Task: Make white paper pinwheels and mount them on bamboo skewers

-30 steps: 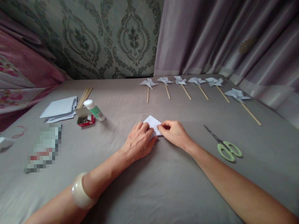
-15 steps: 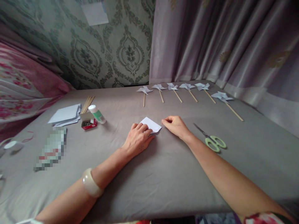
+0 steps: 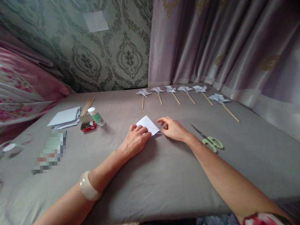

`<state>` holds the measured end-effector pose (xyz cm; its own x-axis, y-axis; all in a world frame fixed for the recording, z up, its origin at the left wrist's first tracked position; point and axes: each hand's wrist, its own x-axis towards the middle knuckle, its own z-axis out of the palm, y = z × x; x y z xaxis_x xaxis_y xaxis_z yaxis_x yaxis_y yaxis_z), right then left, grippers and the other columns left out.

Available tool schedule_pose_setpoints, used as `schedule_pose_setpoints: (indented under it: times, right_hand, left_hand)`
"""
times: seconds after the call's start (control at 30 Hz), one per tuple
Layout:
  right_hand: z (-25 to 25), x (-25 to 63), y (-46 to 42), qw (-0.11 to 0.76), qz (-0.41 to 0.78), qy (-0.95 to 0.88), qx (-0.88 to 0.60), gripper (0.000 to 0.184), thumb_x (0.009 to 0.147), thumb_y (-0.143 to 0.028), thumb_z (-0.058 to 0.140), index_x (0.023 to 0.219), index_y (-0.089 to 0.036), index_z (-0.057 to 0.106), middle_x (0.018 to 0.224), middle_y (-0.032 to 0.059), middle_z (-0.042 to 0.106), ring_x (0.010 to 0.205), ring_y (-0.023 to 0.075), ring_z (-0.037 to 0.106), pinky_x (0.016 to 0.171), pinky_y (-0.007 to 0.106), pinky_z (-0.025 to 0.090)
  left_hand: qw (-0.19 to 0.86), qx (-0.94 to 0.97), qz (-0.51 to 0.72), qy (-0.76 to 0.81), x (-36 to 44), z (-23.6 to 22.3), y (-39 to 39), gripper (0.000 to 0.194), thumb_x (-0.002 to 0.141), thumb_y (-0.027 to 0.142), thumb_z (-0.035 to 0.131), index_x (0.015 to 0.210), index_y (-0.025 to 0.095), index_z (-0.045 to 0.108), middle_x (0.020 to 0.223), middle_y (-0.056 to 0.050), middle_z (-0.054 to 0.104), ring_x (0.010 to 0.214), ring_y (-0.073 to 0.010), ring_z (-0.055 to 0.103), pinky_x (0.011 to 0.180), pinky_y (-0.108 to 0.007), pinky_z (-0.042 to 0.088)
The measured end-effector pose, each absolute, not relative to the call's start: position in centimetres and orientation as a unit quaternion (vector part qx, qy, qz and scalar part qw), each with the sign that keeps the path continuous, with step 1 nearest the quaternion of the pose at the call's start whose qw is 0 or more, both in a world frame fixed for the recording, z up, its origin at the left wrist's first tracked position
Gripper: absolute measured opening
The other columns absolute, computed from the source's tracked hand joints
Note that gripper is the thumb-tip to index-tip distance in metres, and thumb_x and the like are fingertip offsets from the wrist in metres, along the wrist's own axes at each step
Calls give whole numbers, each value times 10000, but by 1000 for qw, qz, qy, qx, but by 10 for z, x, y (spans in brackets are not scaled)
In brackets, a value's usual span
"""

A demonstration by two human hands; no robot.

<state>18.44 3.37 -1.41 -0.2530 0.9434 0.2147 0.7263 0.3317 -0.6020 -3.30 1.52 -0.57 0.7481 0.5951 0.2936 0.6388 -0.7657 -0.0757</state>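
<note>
A small white piece of paper (image 3: 148,123) with a crease running down it lies in the middle of the cloth-covered table. My left hand (image 3: 138,137) grips its near left side, fingers curled over the top and covering that edge. Close to the paper's right corner is my right hand (image 3: 173,128), its thumb and fingers apart with nothing between them. Green-handled scissors (image 3: 207,139) lie to the right of my right hand, blades pointing away and to the left.
Several paper pinwheels (image 3: 171,89) on sticks lie along the back. On the left are stacked paper (image 3: 64,116), wooden sticks (image 3: 87,106), a glue stick (image 3: 96,116), a small red box (image 3: 88,126) of little metal pieces, a blurred packet (image 3: 50,151) and a white round object (image 3: 12,148).
My right hand's fingers have parted from a pinch at the paper's right corner. The paper lies flatter, showing more of its creased face under my left hand. The view has shifted slightly.
</note>
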Motion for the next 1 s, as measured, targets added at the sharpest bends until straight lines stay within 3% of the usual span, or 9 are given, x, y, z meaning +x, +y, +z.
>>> schedule_pose_setpoints:
  times: [0.1,0.2,0.37,0.53,0.63,0.8,1.0]
  right_hand:
    - [-12,185,29,251,144,-824,-487,494,713,-22,486,1167,-197,568,1081,54,592,739,108,574,720,226,439]
    - [-9,182,24,231,101,-845,-472,458,780,-57,486,1207,-219,523,1137,59,574,883,152,589,735,232,435]
    - [-9,178,22,239,31,-850,-469,373,856,-135,503,1217,-227,507,1096,49,591,793,137,584,639,221,414]
    - [-13,177,22,228,-88,-894,-374,214,912,-146,449,973,-211,644,911,38,614,729,120,547,646,226,375]
    - [-14,174,21,235,-127,-890,-370,212,928,-186,451,863,-186,653,845,40,623,696,121,529,642,242,352]
    - [-11,167,15,210,-137,-888,-385,186,900,-193,492,810,-171,652,814,48,645,658,130,522,638,273,328]
    - [-10,154,4,173,-48,-877,-445,154,868,-176,517,818,-170,663,856,53,664,710,143,583,652,266,360]
  left_hand:
    - [101,-938,-126,-306,-40,-5,15,226,930,187,427,1007,197,639,987,-64,659,930,-200,546,881,-396,313]
    - [97,-942,-128,-295,-44,-3,15,227,930,179,426,1014,205,636,985,-62,663,948,-198,548,889,-390,316]
    - [110,-945,-132,-280,-49,1,16,241,911,127,435,1022,210,633,997,-62,655,943,-190,547,892,-385,324]
    - [157,-943,-129,-264,-54,2,16,212,907,132,455,1013,206,624,977,-48,651,930,-190,539,899,-373,323]
    - [172,-939,-130,-269,-56,1,16,204,901,130,470,1016,202,622,967,-53,648,926,-192,539,893,-376,327]
    - [178,-932,-135,-287,-57,1,16,206,897,130,476,1014,201,630,960,-56,646,923,-196,535,890,-379,321]
    - [140,-934,-132,-300,-55,1,13,219,887,126,469,1000,191,645,976,-69,646,930,-203,540,887,-390,317]
